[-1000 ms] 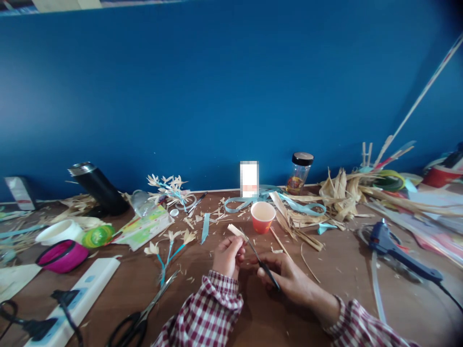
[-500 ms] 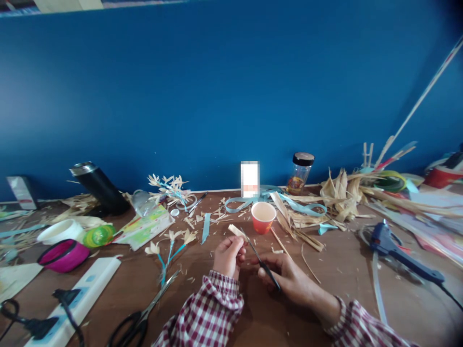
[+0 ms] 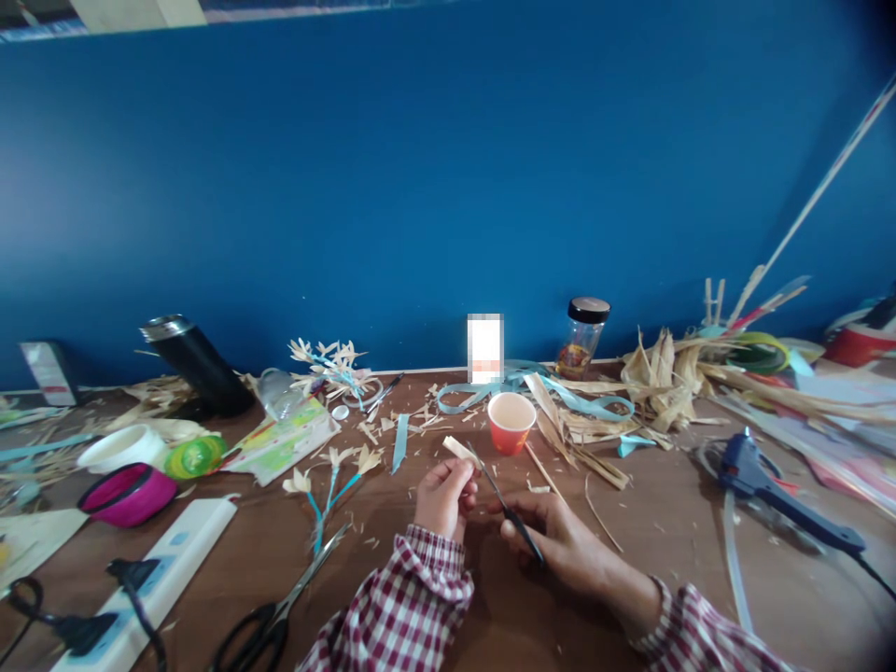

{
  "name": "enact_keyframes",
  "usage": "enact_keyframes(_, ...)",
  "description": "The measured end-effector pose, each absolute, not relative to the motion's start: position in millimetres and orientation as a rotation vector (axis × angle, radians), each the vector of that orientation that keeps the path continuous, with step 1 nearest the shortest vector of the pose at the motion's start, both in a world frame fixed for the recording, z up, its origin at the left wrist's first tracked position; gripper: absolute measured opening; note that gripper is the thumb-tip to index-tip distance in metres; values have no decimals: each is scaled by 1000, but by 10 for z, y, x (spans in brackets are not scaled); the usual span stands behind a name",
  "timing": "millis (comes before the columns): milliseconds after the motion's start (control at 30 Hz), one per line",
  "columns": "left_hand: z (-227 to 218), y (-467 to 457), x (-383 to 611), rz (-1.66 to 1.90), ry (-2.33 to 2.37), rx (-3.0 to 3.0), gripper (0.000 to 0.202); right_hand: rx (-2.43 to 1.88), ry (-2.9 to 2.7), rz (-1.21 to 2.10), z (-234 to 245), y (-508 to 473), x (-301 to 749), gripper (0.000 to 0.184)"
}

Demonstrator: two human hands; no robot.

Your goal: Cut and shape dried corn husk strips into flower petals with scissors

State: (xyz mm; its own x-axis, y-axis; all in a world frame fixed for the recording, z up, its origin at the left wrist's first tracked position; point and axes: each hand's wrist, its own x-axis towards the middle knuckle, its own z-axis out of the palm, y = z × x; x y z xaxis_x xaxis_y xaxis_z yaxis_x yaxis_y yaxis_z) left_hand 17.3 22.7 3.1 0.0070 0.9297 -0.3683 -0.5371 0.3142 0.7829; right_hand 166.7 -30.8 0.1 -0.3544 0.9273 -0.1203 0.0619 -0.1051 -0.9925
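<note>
My left hand (image 3: 446, 495) pinches a small pale strip of corn husk (image 3: 459, 450) between thumb and fingers. In my right hand (image 3: 560, 541) is a pair of scissors (image 3: 522, 534) with dark handles, the fingers closed around them. Their thin blades point up and left, with the tips beside the strip; whether they touch it I cannot tell. Just beyond the hands stands a red paper cup (image 3: 511, 425). To the left lie pale husk flowers on blue stems (image 3: 329, 490), next to a second pair of scissors (image 3: 280, 607) with black handles.
A blue glue gun (image 3: 777, 495) lies on the right. Dried husks (image 3: 658, 383), blue ribbon (image 3: 595, 406) and a lidded jar (image 3: 582, 336) are at the back. On the left are a power strip (image 3: 175, 551), a pink pouch (image 3: 130, 497) and a leaning black flask (image 3: 203, 369).
The view has shifted very slightly. Both hands, the husk strip and the scissors keep nearly the same position.
</note>
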Motion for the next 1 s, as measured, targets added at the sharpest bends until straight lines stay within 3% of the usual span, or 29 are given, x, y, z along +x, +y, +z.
enact_keyframes(1000,10,233,176,1224,1040,518,33,-1110,-1462,1532,20,-298,1645,39)
